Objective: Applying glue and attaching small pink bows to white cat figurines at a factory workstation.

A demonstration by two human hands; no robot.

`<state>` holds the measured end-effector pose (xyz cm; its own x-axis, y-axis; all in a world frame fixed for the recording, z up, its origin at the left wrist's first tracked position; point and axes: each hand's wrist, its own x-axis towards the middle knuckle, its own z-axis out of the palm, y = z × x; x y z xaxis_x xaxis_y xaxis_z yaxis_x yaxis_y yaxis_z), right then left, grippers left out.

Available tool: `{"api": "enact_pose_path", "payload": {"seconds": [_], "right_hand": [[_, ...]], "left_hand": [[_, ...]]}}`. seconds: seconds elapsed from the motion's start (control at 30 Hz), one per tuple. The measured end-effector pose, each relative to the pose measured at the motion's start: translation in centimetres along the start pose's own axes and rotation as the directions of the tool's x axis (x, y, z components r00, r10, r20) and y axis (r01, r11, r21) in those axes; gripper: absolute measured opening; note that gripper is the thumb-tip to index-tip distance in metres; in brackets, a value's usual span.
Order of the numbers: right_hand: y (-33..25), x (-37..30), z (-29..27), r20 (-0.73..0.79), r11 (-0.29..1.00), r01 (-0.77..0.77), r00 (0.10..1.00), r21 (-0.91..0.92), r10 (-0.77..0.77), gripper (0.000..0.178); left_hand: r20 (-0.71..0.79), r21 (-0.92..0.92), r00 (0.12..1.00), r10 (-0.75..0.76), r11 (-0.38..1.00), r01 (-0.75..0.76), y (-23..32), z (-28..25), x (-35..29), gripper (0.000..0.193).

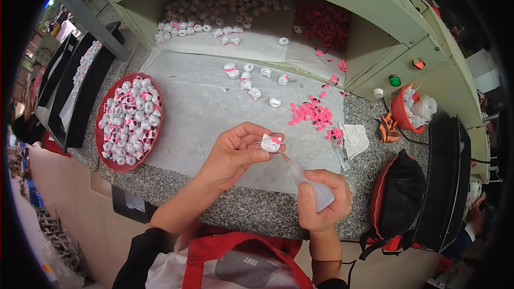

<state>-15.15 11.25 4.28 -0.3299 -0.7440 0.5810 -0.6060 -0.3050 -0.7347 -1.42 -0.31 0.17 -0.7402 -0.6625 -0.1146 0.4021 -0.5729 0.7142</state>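
Head cam: L hand [236, 151] pinches wht cat-head pc [269, 144]; R hand [333, 211] grips squeeze btl [321, 194].

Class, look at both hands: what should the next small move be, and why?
Probably a light squeeze of the bottle by the right hand, since the bottle's nozzle points close to the white cat head pinched in the left hand.

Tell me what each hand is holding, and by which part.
The left hand pinches a small white cat-head piece, with the thumb at its lower edge; the right hand grips a translucent squeeze bottle around its body.
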Motion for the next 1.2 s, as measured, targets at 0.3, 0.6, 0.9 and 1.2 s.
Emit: {"api": "enact_pose_path", "payload": {"seconds": [0.3, 0.6, 0.9, 1.2], "right_hand": [[-0.2, 0.1, -0.2, -0.009, 0.999, -0.004, 1.000, -0.048, 0.004, 0.017], [-0.2, 1.1, -1.0, -0.052, 0.766, -0.533, 0.808, 0.360, 0.587, 0.013], [14.2, 0.2, -7.4, -0.259, 0.493, -0.381, 0.918, -0.782, 0.299, 0.024], [1.8, 4.1, -4.6, 0.119, 0.871, -0.428, 0.904, 0.240, 0.411, 0.016]], "left_hand": [[-0.034, 0.053, 0.997, 0.073, 0.996, -0.071, -0.1, -0.2, 0.0, 0.030], [-0.069, 0.097, 0.994, 0.090, 0.992, -0.083, 1.0, 1.6, -0.3, 0.030], [0.089, -0.007, 0.996, -0.024, 1.000, 0.025, 0.4, 5.5, 1.2, 0.040], [0.050, 0.093, 0.999, 0.003, 0.996, -0.008, -0.2, 5.3, 1.1, 0.034]]}}
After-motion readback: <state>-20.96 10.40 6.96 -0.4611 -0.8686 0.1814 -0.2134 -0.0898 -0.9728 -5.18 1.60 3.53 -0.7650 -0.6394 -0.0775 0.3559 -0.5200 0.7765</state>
